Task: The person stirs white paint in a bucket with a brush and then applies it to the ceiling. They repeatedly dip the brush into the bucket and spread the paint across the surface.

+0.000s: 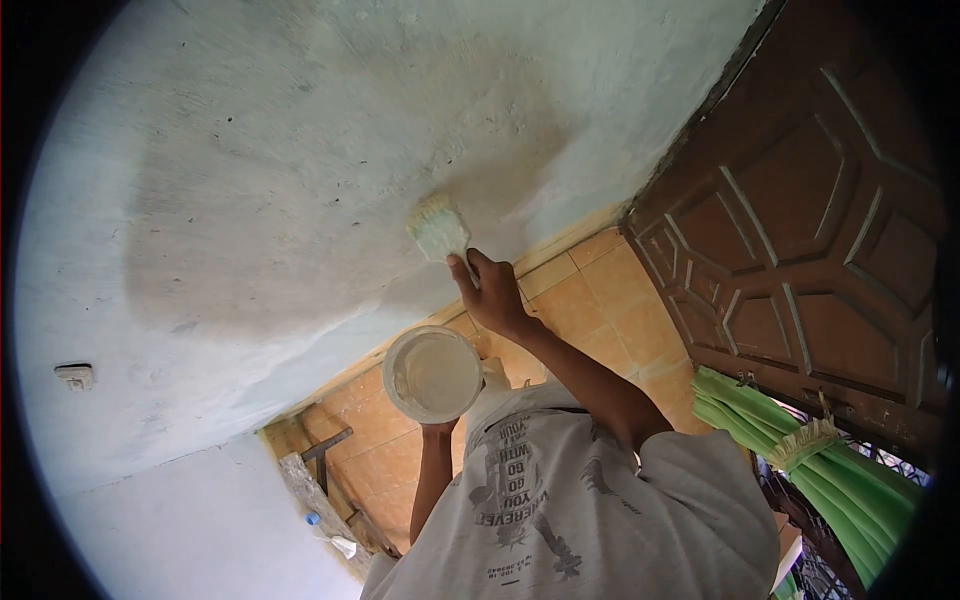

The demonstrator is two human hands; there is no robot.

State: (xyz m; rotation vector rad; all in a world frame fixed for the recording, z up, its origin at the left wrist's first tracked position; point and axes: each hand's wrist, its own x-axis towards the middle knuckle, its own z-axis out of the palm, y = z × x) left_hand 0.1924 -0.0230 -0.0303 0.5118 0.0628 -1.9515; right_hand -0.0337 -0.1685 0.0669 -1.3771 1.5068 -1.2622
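Head view shows our right grip wrapped round the brush at the wall, our left grip holding the bucket near, probably for easy reach.

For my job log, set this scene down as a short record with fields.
Right hand: grips the brush by its handle
Bristles: at the wall, on the darker patch
Left hand: holds the tub, mostly hidden by it
Tub contents: pale, nature unclear
Floor: orange tiles
Right of view: brown panelled door, green curtain
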